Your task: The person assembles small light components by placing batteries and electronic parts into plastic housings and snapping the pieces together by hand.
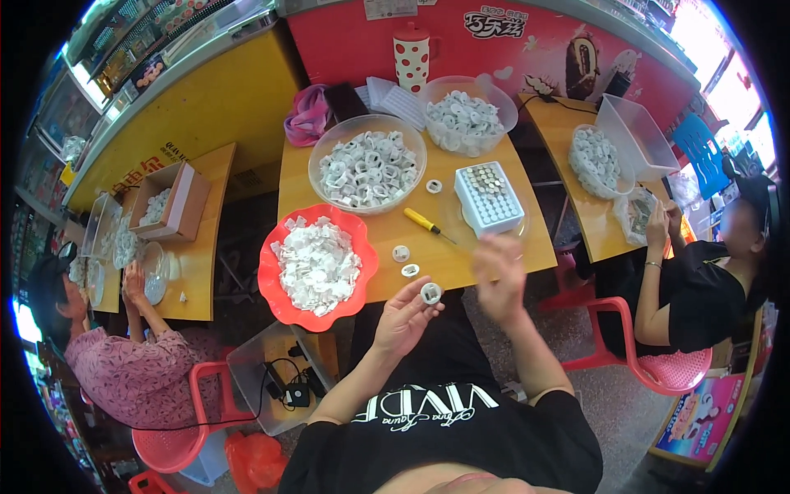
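Note:
My left hand (397,323) pinches a small round white plastic part (430,293) with a dark piece at its centre, just off the table's near edge. To its right my right hand (500,281) is smeared by motion, its fingers beside the near side of a pale blue-white tray (471,221) of round silvery cells. I cannot make out whether that hand holds anything. Two loose round parts (401,253) lie beyond my left hand, and another round part (434,187) rests farther back. A yellow-handled screwdriver (421,219) lies between them, its tip toward the tray.
A red scalloped bowl (267,276) of flat white pieces stands at the left. Behind it are a clear bowl (316,185) and a second tub (508,123), both full of white parts. A dotted tumbler (411,59) stands at the back. People work at side tables left and right.

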Motion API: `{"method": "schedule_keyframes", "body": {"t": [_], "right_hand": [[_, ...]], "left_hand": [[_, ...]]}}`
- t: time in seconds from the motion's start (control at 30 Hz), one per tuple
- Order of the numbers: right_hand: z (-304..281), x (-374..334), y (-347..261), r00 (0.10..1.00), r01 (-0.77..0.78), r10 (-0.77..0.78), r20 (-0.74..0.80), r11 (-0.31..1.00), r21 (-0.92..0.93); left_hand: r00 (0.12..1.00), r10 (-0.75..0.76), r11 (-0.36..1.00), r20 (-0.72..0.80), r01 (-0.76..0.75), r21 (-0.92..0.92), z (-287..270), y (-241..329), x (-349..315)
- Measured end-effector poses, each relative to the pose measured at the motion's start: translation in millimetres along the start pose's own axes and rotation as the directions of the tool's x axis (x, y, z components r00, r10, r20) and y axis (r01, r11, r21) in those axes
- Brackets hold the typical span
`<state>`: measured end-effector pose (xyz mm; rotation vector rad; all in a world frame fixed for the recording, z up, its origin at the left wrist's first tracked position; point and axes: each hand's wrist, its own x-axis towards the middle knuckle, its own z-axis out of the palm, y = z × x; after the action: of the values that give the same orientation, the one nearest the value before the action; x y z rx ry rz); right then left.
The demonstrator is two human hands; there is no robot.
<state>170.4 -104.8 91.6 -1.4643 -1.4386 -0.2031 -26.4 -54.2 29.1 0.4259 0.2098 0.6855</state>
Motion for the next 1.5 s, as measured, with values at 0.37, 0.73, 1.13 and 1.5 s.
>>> {"method": "schedule_keyframes", "body": {"t": [0.37,0.73,1.13,1.5], "right_hand": [[-2.3,65.5,116.1,0.976,-0.202,0.213,-0.038,0.839,-0.506],[0.1,63.1,97.1,0.995,-0.102,0.082,-0.064,0.886,-0.452],[17.4,-15.7,-45.0,0.996,-0.035,0.016,0.093,0.979,0.199],[25.8,-11.2,-56.2,0.966,0.125,-0.164,0.198,0.973,0.196]], "left_hand": [[0.998,-0.016,1.0,-0.057,0.015,-0.009,-3.3,2.8,-4.2],[0.998,-0.058,0.998,-0.031,0.057,-0.026,-6.4,2.8,-4.3],[0.999,0.013,0.999,0.039,-0.012,-0.042,6.4,13.8,-3.0],[1.0,0.007,0.999,0.016,-0.006,-0.04,0.0,13.5,-16.1]]}}
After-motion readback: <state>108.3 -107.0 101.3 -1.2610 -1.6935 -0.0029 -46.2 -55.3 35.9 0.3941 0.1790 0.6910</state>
